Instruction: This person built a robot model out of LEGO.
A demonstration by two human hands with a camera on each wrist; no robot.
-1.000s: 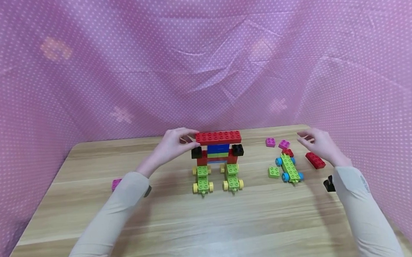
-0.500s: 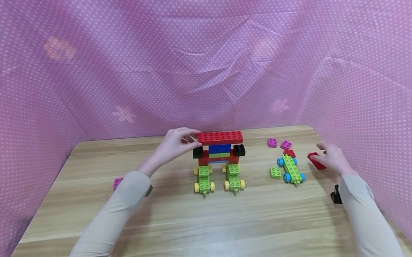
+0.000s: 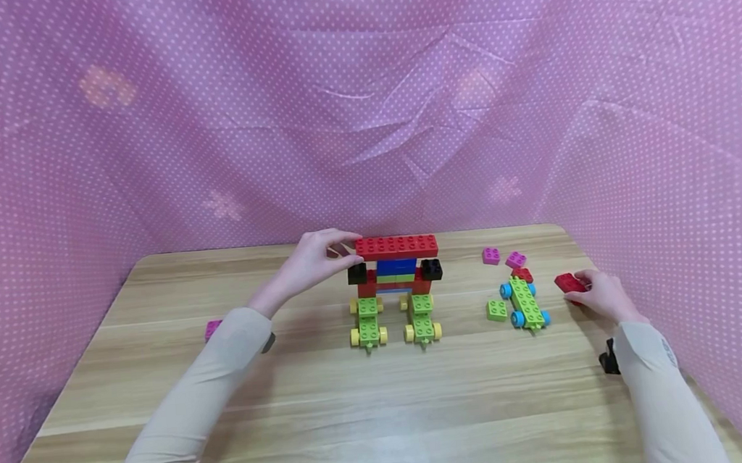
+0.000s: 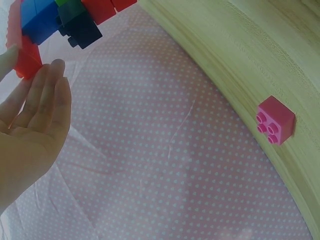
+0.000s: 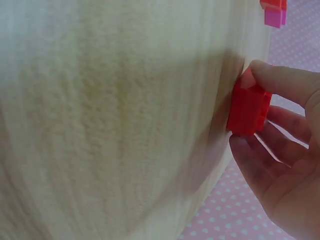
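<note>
Pinched between thumb and fingers, the red brick (image 3: pixel 570 283) sat in the right hand (image 3: pixel 605 294) grip at the desk (image 3: pixel 385 405) near its right edge, beside the green wheeled plate (image 3: pixel 523 304). Left hand (image 3: pixel 311 264) fingertips touched the left end of the long red brick (image 3: pixel 396 246) topping the block model (image 3: pixel 393 288), fingers fairly straight

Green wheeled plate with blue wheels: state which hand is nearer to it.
Right. The right hand grips a red brick just beside the green wheeled plate; the left hand touches the long red brick atop the tower, farther away.
</note>
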